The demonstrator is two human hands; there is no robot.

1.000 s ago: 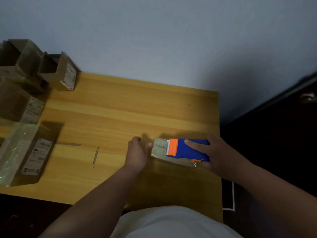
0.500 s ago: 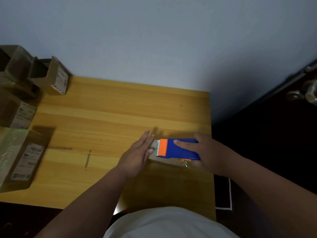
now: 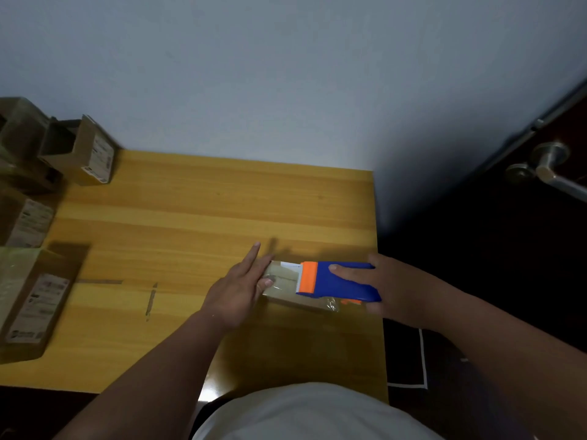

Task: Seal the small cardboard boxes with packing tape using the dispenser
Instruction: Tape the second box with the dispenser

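- Head view: right hand [image 3: 397,290] held the dispenser [image 3: 338,282] atop a box [image 3: 286,289].
- Left hand [image 3: 236,292], fingers straight, pressed the box's end, just beside the dispenser on the bench [image 3: 222,201].

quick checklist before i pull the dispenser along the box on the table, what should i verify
1. Left hand steadying the small box: ok, straight fingers rest against its left end.
2. Right hand gripping the tape dispenser: ok.
3. Dispenser sitting over the box top: ok, orange end points left.
4. Tape stuck down on the box: cannot tell, only a glossy patch shows.
5. Box fully on the table: ok, though near its right edge.
6. Flaps closed flat: cannot tell.
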